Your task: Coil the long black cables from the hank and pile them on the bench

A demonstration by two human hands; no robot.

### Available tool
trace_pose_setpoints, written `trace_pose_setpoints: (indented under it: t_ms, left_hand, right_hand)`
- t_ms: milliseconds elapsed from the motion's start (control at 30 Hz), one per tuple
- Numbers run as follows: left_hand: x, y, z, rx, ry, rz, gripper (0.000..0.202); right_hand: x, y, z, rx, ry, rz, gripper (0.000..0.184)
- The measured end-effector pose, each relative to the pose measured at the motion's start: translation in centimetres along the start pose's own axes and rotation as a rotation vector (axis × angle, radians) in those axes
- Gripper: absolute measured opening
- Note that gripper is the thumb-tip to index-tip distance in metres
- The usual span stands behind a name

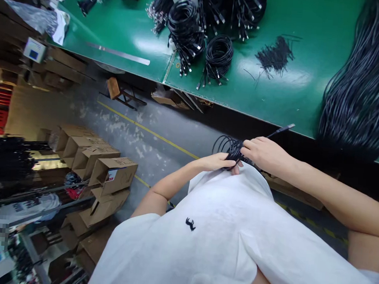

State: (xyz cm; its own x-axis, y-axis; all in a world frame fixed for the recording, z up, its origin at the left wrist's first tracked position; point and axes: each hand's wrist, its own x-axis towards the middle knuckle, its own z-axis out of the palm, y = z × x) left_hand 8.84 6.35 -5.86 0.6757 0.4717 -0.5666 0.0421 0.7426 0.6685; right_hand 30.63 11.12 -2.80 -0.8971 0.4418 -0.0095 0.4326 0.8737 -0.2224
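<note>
Close to my white shirt, below the green table's edge, my left hand (222, 161) is closed round a coiled black cable (223, 144), whose loops stick out beyond the fingers. My right hand (263, 153) is closed on the same coil from the other side, with its fingertips pinched near the bundle. A cable end with a metal plug (284, 129) points out past the right hand toward the table. What exactly the right fingertips pinch is hidden. On the table, a coiled cable bundle (219, 53) lies near the front edge, beside a larger stack of coils (186, 23).
Short black ties (275, 55) lie in a loose pile on the green table (293, 97). A thick hank of long black cables (361, 93) hangs over its right edge. A metal ruler (124, 56) lies leftward. Cardboard boxes (116, 173) and a wooden stool (115, 88) stand on the floor.
</note>
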Motion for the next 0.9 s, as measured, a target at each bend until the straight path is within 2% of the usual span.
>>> trace_pose_setpoints:
  t_ms: [100,167,233,267,333,367,467,500,567,633,733,800,900]
  left_hand:
    - [-1.0,0.6,-0.2,-0.11,-0.058,0.042,0.042]
    - [-1.6,0.9,-0.5,-0.193,-0.03,0.073,0.046]
    - [-1.8,1.2,-0.5,-0.231,-0.032,0.065,0.049]
    - [-1.9,1.4,-0.3,-0.237,-0.059,0.047,0.05]
    - [-1.8,1.8,0.4,-0.236,-0.156,0.002,0.051]
    - [-1.9,2.0,0.8,-0.228,-0.215,-0.021,0.051]
    - [-2.6,3.1,1.5,-0.211,-0.316,-0.051,0.048]
    - [-3.1,3.5,1.4,-0.218,-0.294,-0.033,0.046]
    - [-4.0,4.5,0.8,-0.254,-0.16,0.068,0.041]
    - [-4.6,5.1,-0.2,-0.286,-0.006,0.202,0.036]
    - [-4.9,5.0,-1.8,-0.329,0.11,0.339,0.029]
    - [-4.9,4.3,-2.5,-0.387,0.194,0.364,0.023]
    - [-5.1,3.2,-2.9,-0.468,0.344,0.304,0.02]
  right_hand:
    - [-1.9,-0.5,0.2,0.064,0.233,0.062,0.026]
    - [-3.3,-1.2,0.9,0.189,0.345,0.205,0.026]
    - [-3.6,-1.7,1.9,0.338,0.335,0.352,0.025]
    - [-3.2,-1.8,2.5,0.406,0.315,0.392,0.03]
    - [-1.4,-1.7,3.2,0.543,0.312,0.374,0.047]
    - [-0.2,-1.6,3.4,0.62,0.334,0.329,0.05]
    - [3.4,-0.9,3.4,0.879,0.365,0.178,0.032]
    - [4.3,-0.8,3.4,0.959,0.371,0.182,0.024]
    - [5.7,-1.0,3.8,1.155,0.422,0.322,0.016]
    - [6.8,-1.9,4.8,1.444,0.521,0.567,0.022]
    - [8.1,-3.5,6.4,1.929,0.607,0.835,0.039]
    - [8.6,-3.8,6.9,2.096,0.641,0.912,0.045]
    - [8.5,-3.1,6.7,2.097,0.661,0.872,0.042]
